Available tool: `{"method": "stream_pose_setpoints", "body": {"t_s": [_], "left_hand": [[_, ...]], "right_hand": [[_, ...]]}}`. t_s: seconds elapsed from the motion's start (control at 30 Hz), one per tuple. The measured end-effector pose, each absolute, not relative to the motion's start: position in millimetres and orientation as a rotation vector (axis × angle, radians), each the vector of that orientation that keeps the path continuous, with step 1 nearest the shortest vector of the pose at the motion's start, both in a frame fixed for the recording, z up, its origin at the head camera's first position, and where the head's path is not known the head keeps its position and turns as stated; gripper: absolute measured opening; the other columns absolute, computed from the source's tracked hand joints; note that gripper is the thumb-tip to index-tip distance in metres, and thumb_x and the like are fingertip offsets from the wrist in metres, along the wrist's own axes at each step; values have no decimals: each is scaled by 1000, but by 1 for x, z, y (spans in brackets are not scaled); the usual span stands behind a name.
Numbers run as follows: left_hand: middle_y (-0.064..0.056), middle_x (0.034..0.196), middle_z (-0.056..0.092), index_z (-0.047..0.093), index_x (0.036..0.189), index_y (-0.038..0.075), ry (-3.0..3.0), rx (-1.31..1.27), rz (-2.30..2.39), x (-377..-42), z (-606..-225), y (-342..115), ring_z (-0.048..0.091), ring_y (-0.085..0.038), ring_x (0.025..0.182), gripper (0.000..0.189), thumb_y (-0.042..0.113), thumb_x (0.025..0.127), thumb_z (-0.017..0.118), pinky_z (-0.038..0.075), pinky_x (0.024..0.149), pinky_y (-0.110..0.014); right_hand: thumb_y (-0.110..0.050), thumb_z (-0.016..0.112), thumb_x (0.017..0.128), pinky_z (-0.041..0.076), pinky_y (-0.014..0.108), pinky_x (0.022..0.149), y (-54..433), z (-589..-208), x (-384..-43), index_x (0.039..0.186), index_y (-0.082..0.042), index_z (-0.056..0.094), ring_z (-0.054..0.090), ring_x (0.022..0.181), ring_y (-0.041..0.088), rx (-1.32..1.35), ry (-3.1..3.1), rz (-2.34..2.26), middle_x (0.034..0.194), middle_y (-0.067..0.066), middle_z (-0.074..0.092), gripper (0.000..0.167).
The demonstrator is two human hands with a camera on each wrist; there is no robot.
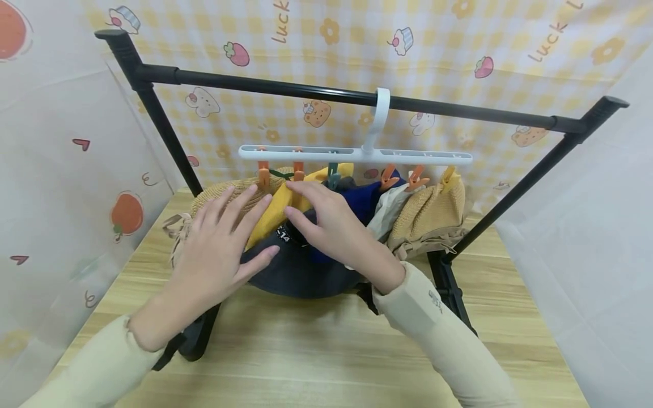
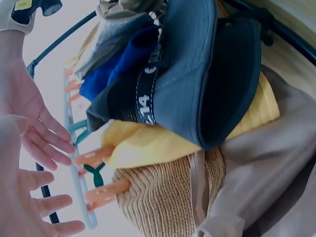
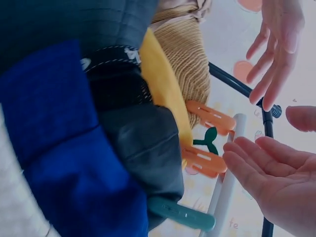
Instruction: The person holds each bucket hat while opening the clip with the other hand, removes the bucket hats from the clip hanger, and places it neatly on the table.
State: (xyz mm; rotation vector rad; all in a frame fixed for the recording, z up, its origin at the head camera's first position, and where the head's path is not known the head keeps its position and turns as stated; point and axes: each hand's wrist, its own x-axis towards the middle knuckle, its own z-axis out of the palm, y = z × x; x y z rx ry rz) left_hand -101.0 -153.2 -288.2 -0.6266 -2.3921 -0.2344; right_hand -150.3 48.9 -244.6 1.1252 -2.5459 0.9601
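My left hand (image 1: 216,249) is over the left straw hat (image 1: 229,195) and yellow hat (image 1: 272,218), fingers spread. My right hand (image 1: 331,221) is open above the dark grey bucket hat (image 1: 306,277), its fingertips close to the orange clip (image 1: 299,170) at the yellow hat. In both wrist views the palms hold nothing. The bucket hat has a black band with white lettering and hangs by a green clip (image 3: 182,213). To its right hang a blue hat (image 1: 364,201), a pale hat (image 1: 390,209) and another straw hat (image 1: 431,212), all from a light blue hanger (image 1: 306,153).
The hanger hooks over the top bar (image 1: 280,86) of a black rack standing on a wood-grain table (image 1: 316,362). More orange clips and a yellow clip (image 1: 448,177) line its right half. Behind is a yellow checked cloth (image 1: 285,51) with cartoon prints.
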Motion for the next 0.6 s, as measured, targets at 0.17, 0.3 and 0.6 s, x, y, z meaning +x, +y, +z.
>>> {"method": "stream_pose_setpoints", "body": {"t_s": [0.17, 0.3, 0.6], "left_hand": [[-15, 139, 44, 43, 139, 13, -2334, -615, -252, -109, -286, -159, 37, -42, 127, 70, 63, 92, 27, 28, 104, -58], [-17, 138, 45, 45, 137, 12, -2324, -595, -261, -116, -285, -164, 39, -44, 126, 71, 63, 92, 27, 29, 103, -59], [-19, 136, 47, 46, 136, 8, -2342, -559, -255, -130, -285, -173, 39, -44, 126, 67, 58, 92, 36, 30, 102, -58]], "right_hand": [[-20, 53, 95, 41, 33, 103, 37, -242, -157, 133, -2, 48, 49, 124, 21, 1084, -2542, 1004, 135, 12, 52, 43], [-19, 54, 95, 41, 32, 102, 29, -241, -161, 133, -3, 48, 51, 122, 21, 1028, -2572, 1111, 134, 12, 52, 42], [-17, 55, 94, 41, 29, 101, 14, -248, -167, 138, -4, 43, 49, 124, 22, 939, -2635, 1398, 140, 9, 46, 47]]}}
